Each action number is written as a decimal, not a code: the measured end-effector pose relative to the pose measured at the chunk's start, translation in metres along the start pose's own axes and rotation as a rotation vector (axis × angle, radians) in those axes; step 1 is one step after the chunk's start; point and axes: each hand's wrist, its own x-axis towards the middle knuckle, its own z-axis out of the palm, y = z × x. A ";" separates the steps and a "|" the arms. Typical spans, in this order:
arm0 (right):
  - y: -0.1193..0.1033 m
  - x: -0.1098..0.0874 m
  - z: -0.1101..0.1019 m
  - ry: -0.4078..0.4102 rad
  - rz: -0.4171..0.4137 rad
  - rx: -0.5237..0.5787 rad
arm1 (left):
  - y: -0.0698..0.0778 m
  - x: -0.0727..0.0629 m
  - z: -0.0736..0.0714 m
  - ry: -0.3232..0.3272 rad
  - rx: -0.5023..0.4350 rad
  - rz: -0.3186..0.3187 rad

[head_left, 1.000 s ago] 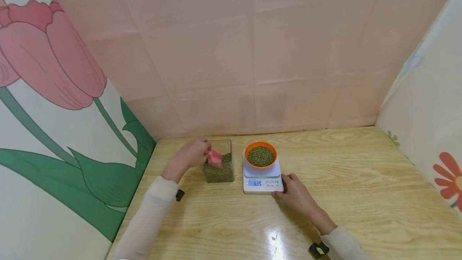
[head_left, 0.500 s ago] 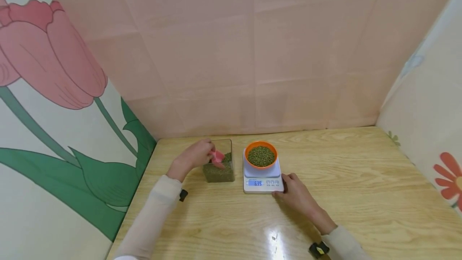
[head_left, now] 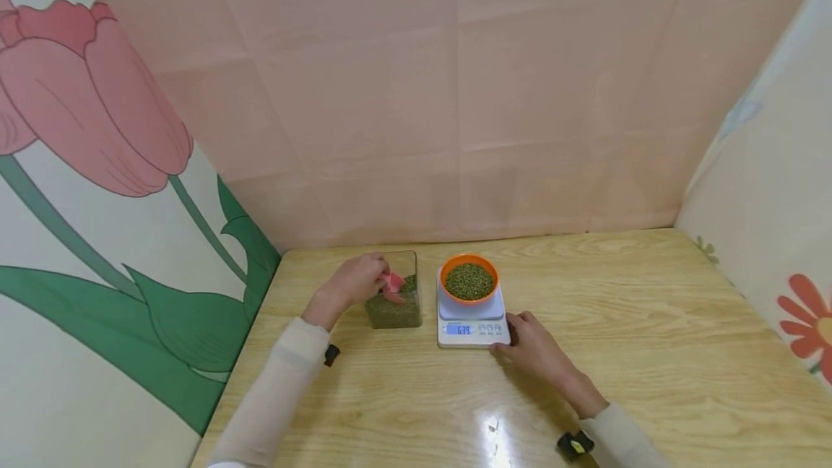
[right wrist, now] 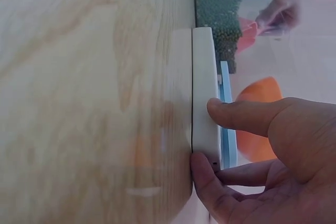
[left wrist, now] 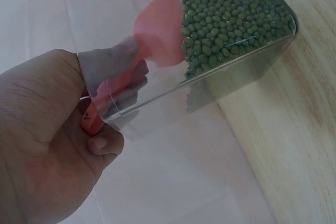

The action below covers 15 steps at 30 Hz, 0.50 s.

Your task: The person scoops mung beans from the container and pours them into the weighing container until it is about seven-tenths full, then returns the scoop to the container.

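Note:
A pink scoop (head_left: 393, 283) is gripped by its handle in my left hand (head_left: 354, 279). The hand is at the rim of a clear square container (head_left: 395, 318) partly filled with green mung beans. In the left wrist view the scoop's bowl (left wrist: 160, 27) lies against the beans (left wrist: 226, 19), inside the clear wall. On a white digital kitchen scale (head_left: 474, 338) sits an orange bowl (head_left: 469, 258) full of mung beans; the display appears to read 639. My right hand (head_left: 536, 354) holds the scale's near right corner, thumb and fingers against its body (right wrist: 203, 87).
The wooden table (head_left: 650, 323) backs onto a wall with a pink covering (head_left: 533, 92). A tulip-painted wall (head_left: 97, 107) rises on the left, and a flower-painted wall (head_left: 747, 222) on the right. The container stands just left of the scale, with a narrow gap between.
My left hand has shifted slightly right with the scoop, within the container. My right hand, the scale and the bowl stay put; the reading looks unchanged.

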 end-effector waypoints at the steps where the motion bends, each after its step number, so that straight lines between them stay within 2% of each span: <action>1: 0.000 0.001 -0.001 -0.006 0.004 0.006 | 0.000 0.000 0.000 -0.002 -0.005 -0.002; 8: 0.003 0.004 -0.007 -0.073 0.032 0.079 | 0.000 -0.002 -0.003 -0.008 -0.073 -0.025; 15: 0.008 0.005 -0.024 -0.084 -0.029 0.024 | -0.003 -0.006 -0.005 0.020 -0.117 -0.048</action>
